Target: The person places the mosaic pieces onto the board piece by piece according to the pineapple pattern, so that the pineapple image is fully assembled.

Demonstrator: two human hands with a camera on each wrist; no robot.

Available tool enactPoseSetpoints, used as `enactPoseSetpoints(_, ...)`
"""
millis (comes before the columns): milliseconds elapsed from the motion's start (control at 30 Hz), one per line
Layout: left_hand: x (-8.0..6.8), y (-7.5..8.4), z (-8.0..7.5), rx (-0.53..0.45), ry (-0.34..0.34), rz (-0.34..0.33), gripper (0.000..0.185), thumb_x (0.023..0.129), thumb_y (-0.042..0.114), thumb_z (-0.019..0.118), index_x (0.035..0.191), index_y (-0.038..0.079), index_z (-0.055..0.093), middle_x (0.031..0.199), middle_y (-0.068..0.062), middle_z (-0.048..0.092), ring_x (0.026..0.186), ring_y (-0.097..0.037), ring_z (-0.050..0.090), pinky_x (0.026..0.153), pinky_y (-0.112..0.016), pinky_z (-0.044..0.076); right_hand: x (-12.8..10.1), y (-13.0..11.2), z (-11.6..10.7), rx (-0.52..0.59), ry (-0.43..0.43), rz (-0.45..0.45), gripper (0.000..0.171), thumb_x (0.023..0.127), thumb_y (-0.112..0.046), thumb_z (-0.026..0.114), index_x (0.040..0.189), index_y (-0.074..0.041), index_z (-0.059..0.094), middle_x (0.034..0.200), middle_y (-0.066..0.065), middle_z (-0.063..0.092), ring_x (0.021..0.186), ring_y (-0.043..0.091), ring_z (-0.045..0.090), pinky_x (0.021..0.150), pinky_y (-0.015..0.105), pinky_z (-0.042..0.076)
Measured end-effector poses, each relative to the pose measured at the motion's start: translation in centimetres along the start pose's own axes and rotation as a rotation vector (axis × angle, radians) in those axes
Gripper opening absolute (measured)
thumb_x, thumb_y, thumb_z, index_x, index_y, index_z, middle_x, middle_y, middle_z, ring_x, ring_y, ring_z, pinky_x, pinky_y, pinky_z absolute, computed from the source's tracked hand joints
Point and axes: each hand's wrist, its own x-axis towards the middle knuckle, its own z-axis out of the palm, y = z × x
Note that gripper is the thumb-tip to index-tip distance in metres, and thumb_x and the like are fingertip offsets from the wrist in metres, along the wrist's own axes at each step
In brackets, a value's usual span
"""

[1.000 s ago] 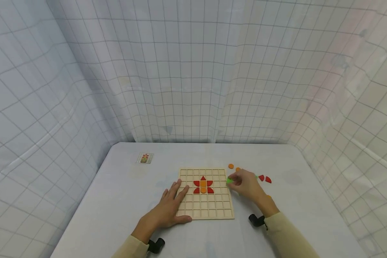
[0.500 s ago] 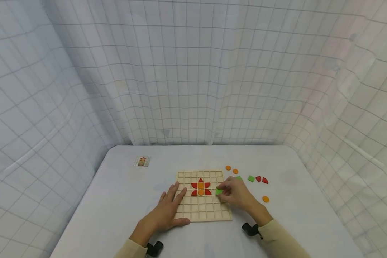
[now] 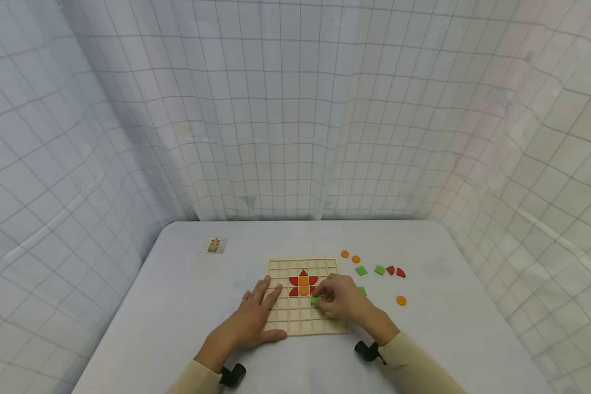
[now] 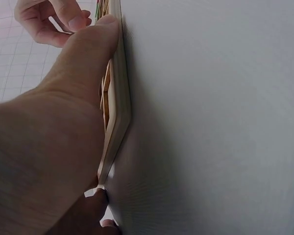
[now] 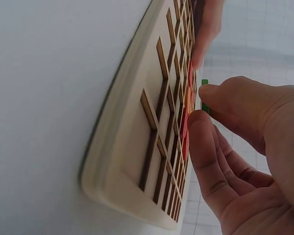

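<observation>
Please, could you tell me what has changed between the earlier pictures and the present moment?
The right hand, pinching a flat green piece, moved left and slightly toward the person, from the right edge of the pale wooden grid board to over it, near the flat red and orange pieces. Nothing was let go. The left hand on the board's left side and the set pieces stayed.

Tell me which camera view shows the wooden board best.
The head view: the wooden board appears nearly whole from above. The left wrist view shows mainly its edge; the right wrist view shows it at a steep slant.
</observation>
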Motion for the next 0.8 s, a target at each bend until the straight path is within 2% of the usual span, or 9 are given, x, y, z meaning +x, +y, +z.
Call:
enactPoseSetpoints(67, 0.0, 0.0, -0.1, 0.007, 0.002, 0.000, 0.119, 0.096, 0.063, 0.092, 0.184, 0.010, 0.033, 0.195, -0.027, 0.013, 0.182, -0.053, 0.017, 0.143, -0.077, 0.022, 0.2, -0.3, 0.2, 0.010, -0.011, -0.014, 0.012, 0.097, -0.006, 0.095, 0.107, -0.006, 0.090, 0.100, 0.004, 0.079, 0.084, 0.002, 0.067, 0.075, 0.019, 0.062)
enactPoseSetpoints(500, 0.1, 0.2, -0.7, 0.012, -0.025, -0.001, 0.116, 0.098, 0.061, 0.091, 0.185, 0.010, 0.032, 0.195, -0.029, 0.013, 0.181, -0.054, 0.017, 0.143, -0.077, 0.021, 0.8, -0.9, 1.6, -0.047, -0.060, 0.039, 0.004, 0.101, -0.011, 0.093, 0.104, -0.011, 0.094, 0.102, -0.003, 0.075, 0.095, 0.004, 0.063, 0.080, 0.020, 0.059)
enactPoseSetpoints(800, -0.3, 0.9, -1.2, 0.073, -0.033, 0.006, 0.117, 0.097, 0.065, 0.090, 0.183, 0.008, 0.034, 0.193, -0.031, 0.018, 0.180, -0.054, 0.024, 0.142, -0.075, 0.029, 1.2, -1.8, 2.0, -0.060, -0.075, 0.056, 0.006, 0.103, -0.010, 0.091, 0.108, -0.010, 0.094, 0.106, -0.002, 0.075, 0.095, 0.004, 0.064, 0.082, 0.020, 0.060)
